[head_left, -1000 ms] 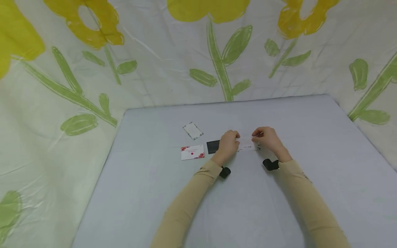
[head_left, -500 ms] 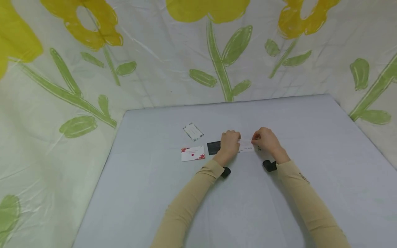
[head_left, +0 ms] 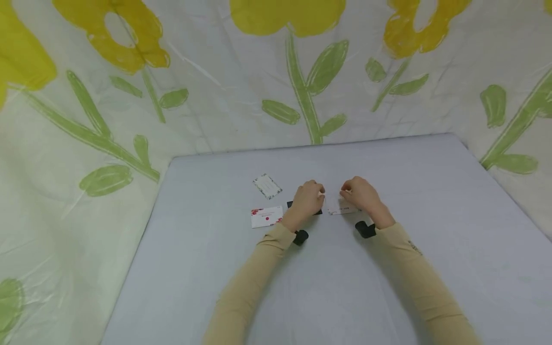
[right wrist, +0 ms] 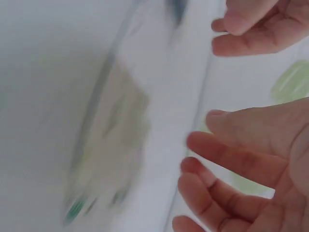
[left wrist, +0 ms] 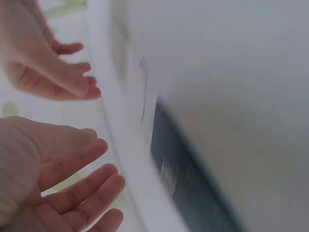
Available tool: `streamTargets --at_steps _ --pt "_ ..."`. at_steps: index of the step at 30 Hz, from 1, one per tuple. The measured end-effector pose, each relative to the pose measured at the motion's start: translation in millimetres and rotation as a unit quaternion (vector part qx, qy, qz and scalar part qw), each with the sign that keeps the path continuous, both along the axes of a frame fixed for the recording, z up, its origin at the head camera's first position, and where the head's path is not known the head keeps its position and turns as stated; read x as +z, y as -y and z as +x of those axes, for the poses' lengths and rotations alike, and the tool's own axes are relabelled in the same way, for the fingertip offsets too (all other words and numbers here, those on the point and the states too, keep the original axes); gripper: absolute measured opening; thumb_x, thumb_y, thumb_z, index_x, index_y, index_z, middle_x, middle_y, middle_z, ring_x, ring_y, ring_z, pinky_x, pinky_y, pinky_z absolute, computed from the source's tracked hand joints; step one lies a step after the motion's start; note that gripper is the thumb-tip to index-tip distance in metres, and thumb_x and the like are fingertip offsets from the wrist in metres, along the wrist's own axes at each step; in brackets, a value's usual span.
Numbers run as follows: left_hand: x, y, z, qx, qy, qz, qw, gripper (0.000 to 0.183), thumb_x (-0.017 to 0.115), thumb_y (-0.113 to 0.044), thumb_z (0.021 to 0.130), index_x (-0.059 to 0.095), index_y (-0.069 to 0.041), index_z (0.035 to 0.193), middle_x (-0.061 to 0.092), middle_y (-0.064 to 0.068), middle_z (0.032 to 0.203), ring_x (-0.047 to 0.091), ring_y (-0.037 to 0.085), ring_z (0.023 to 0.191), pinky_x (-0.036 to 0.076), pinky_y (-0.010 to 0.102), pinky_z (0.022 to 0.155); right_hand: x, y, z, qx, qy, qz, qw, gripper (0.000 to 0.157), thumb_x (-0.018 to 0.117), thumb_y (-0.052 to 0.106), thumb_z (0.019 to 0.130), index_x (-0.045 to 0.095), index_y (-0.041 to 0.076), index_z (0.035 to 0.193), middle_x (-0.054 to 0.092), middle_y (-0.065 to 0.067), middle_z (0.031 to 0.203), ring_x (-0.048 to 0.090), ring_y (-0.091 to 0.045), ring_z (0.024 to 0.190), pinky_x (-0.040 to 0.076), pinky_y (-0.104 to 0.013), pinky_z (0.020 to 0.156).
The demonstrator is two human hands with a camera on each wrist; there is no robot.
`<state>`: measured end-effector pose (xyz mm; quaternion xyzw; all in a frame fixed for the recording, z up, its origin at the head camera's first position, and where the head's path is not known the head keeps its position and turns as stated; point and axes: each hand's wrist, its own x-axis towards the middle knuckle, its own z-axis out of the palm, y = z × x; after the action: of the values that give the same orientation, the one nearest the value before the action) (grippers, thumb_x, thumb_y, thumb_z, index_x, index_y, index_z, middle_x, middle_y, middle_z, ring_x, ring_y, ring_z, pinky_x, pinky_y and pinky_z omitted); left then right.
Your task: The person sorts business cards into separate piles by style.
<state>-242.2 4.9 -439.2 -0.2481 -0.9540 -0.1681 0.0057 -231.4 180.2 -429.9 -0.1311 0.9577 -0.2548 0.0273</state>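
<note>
My left hand (head_left: 307, 200) hovers over a black card (head_left: 318, 212) and partly hides it in the head view. Its fingers are loosely bent with nothing between them. The black card (left wrist: 186, 183) lies flat, blurred in the left wrist view. Just right of it on the table is a white printed card (head_left: 342, 208), which shows as a blurred card (right wrist: 113, 135) under a shadow in the right wrist view. Above that one is my right hand (head_left: 362, 194), its fingers loosely curved, holding nothing. In the right wrist view the right hand (right wrist: 246, 169) stands apart from the card.
A white card with red flowers (head_left: 266, 217) lies left of the black card. Behind it, a white card with a leafy border (head_left: 267, 186) lies tilted. All rest on a pale grey table (head_left: 215, 278), with a flower-printed curtain (head_left: 224, 96) behind.
Both hands have come off the white printed card, which the right fingers were touching, and shifted slightly left. The left hand now covers more of the black card.
</note>
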Motion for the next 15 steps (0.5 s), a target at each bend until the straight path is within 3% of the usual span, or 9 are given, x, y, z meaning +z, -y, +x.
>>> streamTargets --at_steps 5,8,13,15 --pt "15.7 56.3 -23.8 0.031 0.023 0.054 0.9978 0.022 0.048 -0.007 0.089 0.059 -0.003 0.108 0.057 0.011 0.107 0.051 0.023 0.102 0.041 0.033 0.086 4.9 43.5 -12.7 0.017 -0.002 -0.059 0.998 0.025 0.057 0.013 0.084 0.060 -0.007 0.100 0.059 -0.019 0.092 0.054 -0.029 0.085 0.045 -0.040 0.072" --pt "18.5 90.3 -37.9 0.037 0.040 0.066 0.9963 0.025 0.044 -0.003 0.090 0.056 0.000 0.112 0.055 0.014 0.112 0.048 0.025 0.108 0.037 0.033 0.091 5.8 76.0 -19.8 0.028 0.011 -0.070 0.997 0.028 0.057 0.013 0.084 0.058 -0.008 0.103 0.058 -0.018 0.093 0.054 -0.027 0.085 0.044 -0.038 0.074" --pt "10.8 134.8 -58.0 0.046 0.064 0.056 0.9954 0.028 0.041 0.001 0.090 0.053 0.003 0.115 0.051 0.018 0.118 0.043 0.029 0.114 0.034 0.038 0.094 3.7 129.9 -28.6 0.027 0.034 -0.054 0.998 0.033 0.059 0.016 0.083 0.057 -0.008 0.107 0.058 -0.017 0.096 0.054 -0.026 0.086 0.044 -0.037 0.074" --pt "3.0 147.2 -63.3 0.028 0.059 0.050 0.9966 0.030 0.040 0.003 0.089 0.052 0.001 0.116 0.050 0.017 0.120 0.042 0.029 0.115 0.033 0.039 0.095 1.8 147.3 -31.7 0.018 0.042 -0.032 0.998 0.035 0.060 0.019 0.082 0.058 -0.006 0.107 0.058 -0.017 0.099 0.054 -0.027 0.087 0.045 -0.038 0.074"
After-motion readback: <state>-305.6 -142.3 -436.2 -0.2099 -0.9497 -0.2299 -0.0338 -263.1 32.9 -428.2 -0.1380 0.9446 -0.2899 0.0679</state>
